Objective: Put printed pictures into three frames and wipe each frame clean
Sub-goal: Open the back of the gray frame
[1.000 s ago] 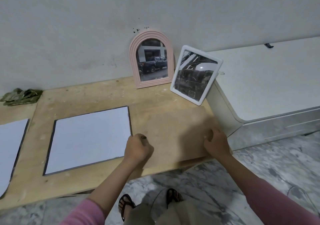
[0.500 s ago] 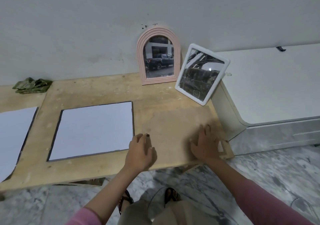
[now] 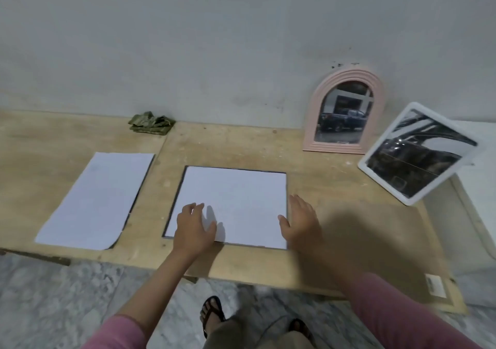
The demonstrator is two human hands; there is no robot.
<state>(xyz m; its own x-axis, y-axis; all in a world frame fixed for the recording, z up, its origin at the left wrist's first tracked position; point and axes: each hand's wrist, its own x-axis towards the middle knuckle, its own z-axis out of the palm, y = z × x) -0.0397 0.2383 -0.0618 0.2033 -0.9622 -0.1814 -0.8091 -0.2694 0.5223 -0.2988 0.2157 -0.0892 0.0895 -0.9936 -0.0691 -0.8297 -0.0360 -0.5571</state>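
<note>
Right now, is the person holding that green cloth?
No, the green cloth lies by the wall, while the left hand and right hand are open at the white sheet.

Head view, looking down, near hands [image 3: 247,224].

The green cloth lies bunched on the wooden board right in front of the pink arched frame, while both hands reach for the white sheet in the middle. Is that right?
Not quite. In the head view the green cloth lies bunched by the wall well to the left of the pink arched frame, not in front of it. The rest holds: the left hand and right hand reach for the middle white sheet on the wooden board.
</note>
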